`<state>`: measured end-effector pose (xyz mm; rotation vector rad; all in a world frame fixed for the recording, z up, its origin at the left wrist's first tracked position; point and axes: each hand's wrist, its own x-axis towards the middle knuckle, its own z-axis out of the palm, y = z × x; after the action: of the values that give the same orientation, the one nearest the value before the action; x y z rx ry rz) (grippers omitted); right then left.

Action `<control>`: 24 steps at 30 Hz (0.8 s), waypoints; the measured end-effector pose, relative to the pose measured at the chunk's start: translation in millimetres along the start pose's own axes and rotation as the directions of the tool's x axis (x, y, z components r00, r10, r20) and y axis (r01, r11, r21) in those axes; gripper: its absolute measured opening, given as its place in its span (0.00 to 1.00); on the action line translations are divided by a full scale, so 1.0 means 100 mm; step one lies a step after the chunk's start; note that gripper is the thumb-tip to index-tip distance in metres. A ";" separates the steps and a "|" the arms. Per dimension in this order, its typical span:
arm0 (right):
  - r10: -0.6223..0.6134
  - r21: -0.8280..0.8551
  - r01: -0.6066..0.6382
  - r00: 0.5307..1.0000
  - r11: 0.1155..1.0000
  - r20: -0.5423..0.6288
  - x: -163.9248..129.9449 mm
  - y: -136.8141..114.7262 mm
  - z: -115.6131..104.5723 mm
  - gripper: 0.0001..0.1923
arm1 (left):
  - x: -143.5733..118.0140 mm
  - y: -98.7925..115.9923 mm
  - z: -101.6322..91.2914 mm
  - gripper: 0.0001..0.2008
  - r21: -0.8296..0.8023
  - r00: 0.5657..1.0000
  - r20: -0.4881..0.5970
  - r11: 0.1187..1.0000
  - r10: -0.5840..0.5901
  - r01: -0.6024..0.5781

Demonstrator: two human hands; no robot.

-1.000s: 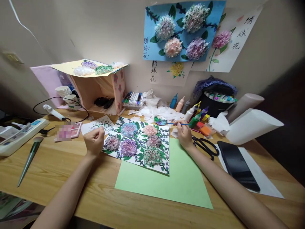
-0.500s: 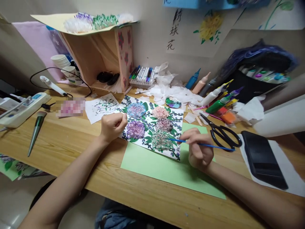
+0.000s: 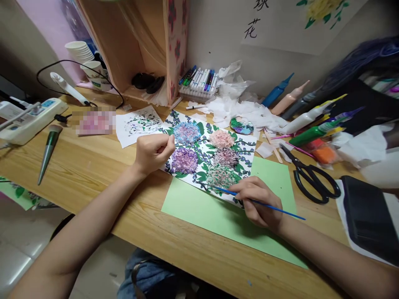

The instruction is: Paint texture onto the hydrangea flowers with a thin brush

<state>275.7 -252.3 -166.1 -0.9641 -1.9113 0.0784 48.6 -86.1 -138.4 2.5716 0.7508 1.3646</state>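
My right hand [image 3: 260,201] is closed in a pen-like pinch on a thin blue paintbrush [image 3: 289,213]. The brush's dark tip touches or hovers just over the lower edge of a white painting [image 3: 204,147], below a green and pink flower cluster [image 3: 222,176]. Several fluffy flower clusters, green leaves and dark sprigs cover this sheet. My left hand [image 3: 154,153] rests as a fist at the painting's left edge; whether it pinches the sheet is hidden. Under the painting lies a light green sheet [image 3: 193,207].
Black scissors [image 3: 314,182] and a black phone [image 3: 368,220] lie to the right. Paint bottles [image 3: 314,132], crumpled tissue [image 3: 249,111], a small paint palette [image 3: 241,125] and markers [image 3: 199,81] stand behind. Leftward are a smeared sheet [image 3: 140,124], a makeup brush [image 3: 50,151] and a power strip [image 3: 34,122].
The brush tip has moved from the green flower cluster down and left to the painting's lower edge. My left hand stays at the left edge. The view has tilted down and come closer.
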 end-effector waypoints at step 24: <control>0.125 0.078 -0.127 0.992 0.989 0.028 -0.07 0.03 0.00 0.13 | 0.02 -0.01 -0.01 0.20 -0.029 0.999 -0.036 0.999 0.028 -0.029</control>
<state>278.9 -255.0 -172.4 -1.0330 -1.8519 0.2394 48.0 -84.3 -137.1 2.5521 0.6968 1.4221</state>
